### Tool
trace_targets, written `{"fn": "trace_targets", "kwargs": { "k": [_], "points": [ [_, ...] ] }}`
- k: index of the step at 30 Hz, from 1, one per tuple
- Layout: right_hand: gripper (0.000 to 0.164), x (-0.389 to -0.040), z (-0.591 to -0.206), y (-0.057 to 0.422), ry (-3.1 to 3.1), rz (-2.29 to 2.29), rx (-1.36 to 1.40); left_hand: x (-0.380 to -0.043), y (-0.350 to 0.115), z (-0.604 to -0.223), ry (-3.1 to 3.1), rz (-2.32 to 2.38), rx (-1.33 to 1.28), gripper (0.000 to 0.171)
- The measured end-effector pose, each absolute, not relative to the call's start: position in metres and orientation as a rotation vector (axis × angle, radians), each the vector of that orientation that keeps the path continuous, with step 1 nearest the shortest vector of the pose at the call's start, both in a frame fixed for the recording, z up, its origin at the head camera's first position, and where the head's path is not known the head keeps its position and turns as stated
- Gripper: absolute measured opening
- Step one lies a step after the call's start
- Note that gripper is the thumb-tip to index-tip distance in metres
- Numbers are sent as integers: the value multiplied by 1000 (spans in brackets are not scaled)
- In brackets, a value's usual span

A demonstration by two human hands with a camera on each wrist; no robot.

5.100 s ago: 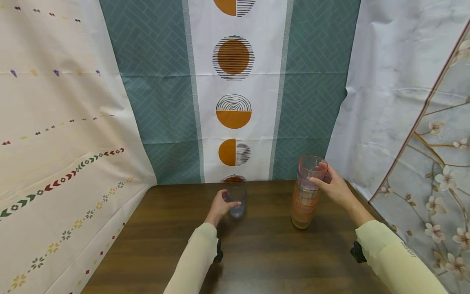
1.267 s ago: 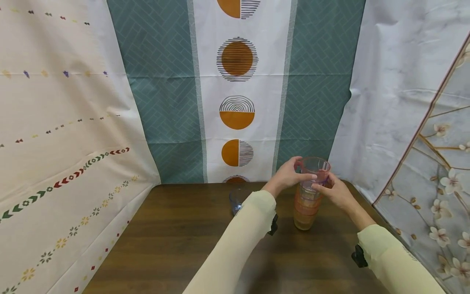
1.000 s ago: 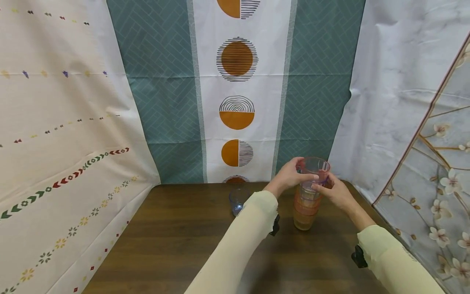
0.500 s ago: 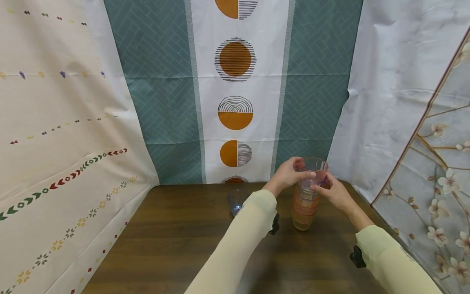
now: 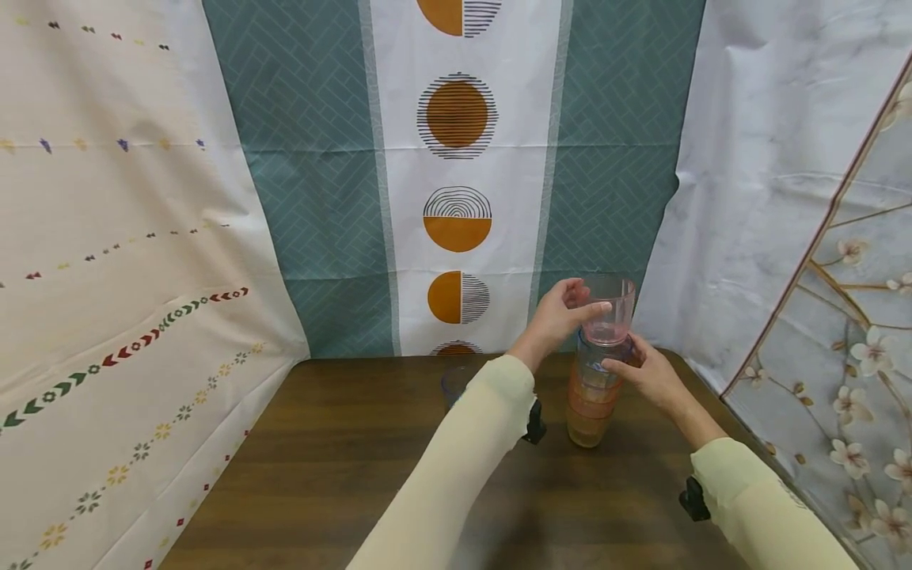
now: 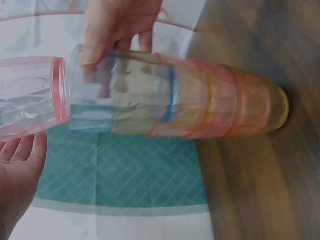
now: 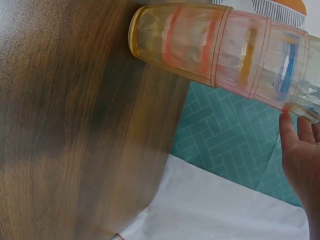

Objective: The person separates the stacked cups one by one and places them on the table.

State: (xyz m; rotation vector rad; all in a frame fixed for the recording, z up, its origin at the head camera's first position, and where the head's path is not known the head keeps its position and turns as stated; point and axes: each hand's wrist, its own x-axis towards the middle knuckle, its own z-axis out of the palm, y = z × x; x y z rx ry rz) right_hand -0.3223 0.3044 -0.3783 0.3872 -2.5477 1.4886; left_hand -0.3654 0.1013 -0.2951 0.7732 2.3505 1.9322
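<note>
My left hand grips a clear pink tumbler, held upright just above a tall stack of nested tumblers. In the left wrist view, a narrow gap shows between the pink tumbler's base and the bluish top tumbler of the stack. The stack runs through blue, yellowish, pink and orange down to an amber base on the table. My right hand holds the stack near its top, thumb in front. To the left, a clear blue tumbler stands on the table, partly hidden behind my left sleeve.
The dark wooden table reaches back to a green and white patterned curtain. A cream cloth hangs on the left, and a floral cloth on the right, close to my right forearm.
My left hand let go of the blue tumbler on the table, moved right to the stack's top pink tumbler, and has now lifted it out. My right hand stays on the stack.
</note>
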Motion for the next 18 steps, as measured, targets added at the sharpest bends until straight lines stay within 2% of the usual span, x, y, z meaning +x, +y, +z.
{"fn": "trace_targets", "kwargs": {
  "k": [18],
  "points": [
    [81,-323,-383,306,-2497,1523,424,-377,35,-265,2466,1920,758,77]
  ]
}}
